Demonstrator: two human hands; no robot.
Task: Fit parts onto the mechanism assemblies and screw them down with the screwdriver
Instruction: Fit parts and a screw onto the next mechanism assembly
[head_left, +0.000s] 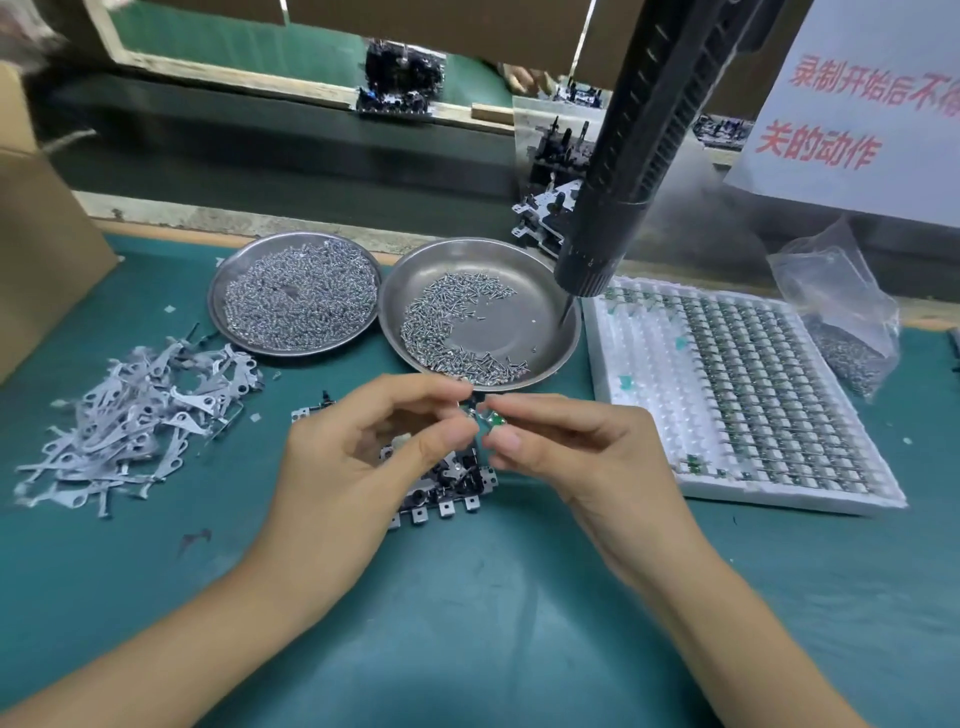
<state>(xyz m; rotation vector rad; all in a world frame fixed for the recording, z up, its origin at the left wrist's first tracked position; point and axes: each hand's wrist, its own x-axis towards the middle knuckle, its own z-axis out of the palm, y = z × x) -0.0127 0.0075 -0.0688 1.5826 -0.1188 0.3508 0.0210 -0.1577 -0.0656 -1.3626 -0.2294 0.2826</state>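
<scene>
We pinch small green-and-metal part (485, 415) between both hands, left hand (363, 447) and right hand (566, 452), frame centre, directly above grey metal mechanism assembly (441, 488) on teal worktop (467, 597), likely for fitting. Black hanging screwdriver (623, 171) upper right, untouched.

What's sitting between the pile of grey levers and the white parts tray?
In the head view: the mechanism assembly on the mat, with both hands above it, left hand and right hand, pinching one small green part.

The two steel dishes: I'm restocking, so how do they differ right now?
The left dish is covered nearly edge to edge with screws; the right dish holds only a crescent along its near-left side, bare steel elsewhere. The screwdriver tip hangs over the right dish, not the left. Both are round, shallow and rest on the green mat.
</scene>
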